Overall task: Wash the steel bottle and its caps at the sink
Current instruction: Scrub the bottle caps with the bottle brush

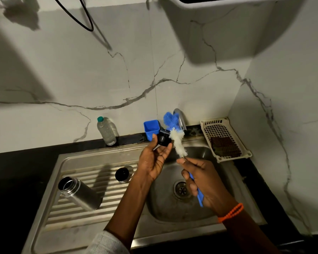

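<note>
Sink (77,158) and ribbed drainboard: brushed steel, dull sheen, water-marked. Steel bottle (81,196) at 9 o'clock of the basin: satin brushed metal, brighter threaded neck. Cup cap (123,175) beside it: steel wall, dark matt inside. Black cap (163,139) in left hand (154,160): matt black plastic. Bottle brush (178,145) in right hand (202,182): white fuzzy bristles, blue fibre tuft at the tip, smooth glossy blue plastic handle. Tap (181,119) at 12 o'clock: polished chrome. Blue tub (151,128): smooth plastic. Water bottle (106,132): clear ribbed plastic, teal lid. Basket (209,123) at 2 o'clock: cream perforated plastic, holding a rough brown scrub pad (225,146). Worktop (17,162): black, glossy stone look. Wall (99,79): white veined marble-look tile, smooth. Wristband (231,212): orange beads.
</note>
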